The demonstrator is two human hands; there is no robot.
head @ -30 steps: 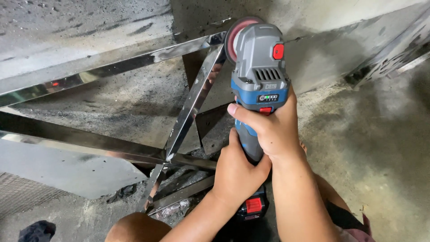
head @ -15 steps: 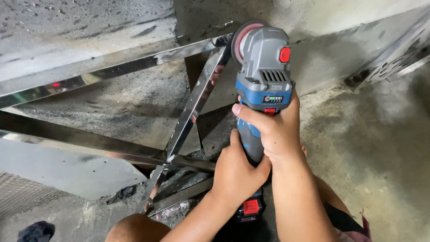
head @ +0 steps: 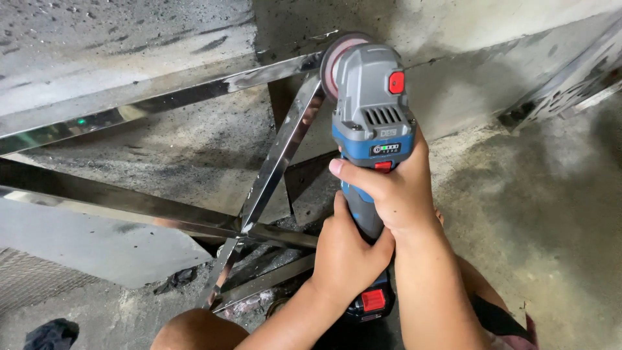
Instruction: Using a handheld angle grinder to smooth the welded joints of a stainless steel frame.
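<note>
Both my hands grip a blue and grey cordless angle grinder (head: 372,113). My right hand (head: 395,191) wraps the body just below the head, thumb across the front. My left hand (head: 346,249) clasps the handle lower down, above the red-latched battery (head: 370,301). The grinder's pinkish disc (head: 337,61) sits at the top joint of a polished steel frame (head: 285,146), where a slanted bar meets a long cross bar. Whether the disc touches the metal is unclear.
The steel frame (head: 116,201) lies on a dusty concrete floor, with more bars crossing near my knee (head: 194,330). A concrete wall (head: 129,39) rises behind. A patterned metal panel (head: 576,78) leans at the right. A dark rag (head: 52,334) lies at bottom left.
The grinder has shifted slightly right and up along the frame's top joint, with both hands following. The grip is unchanged.
</note>
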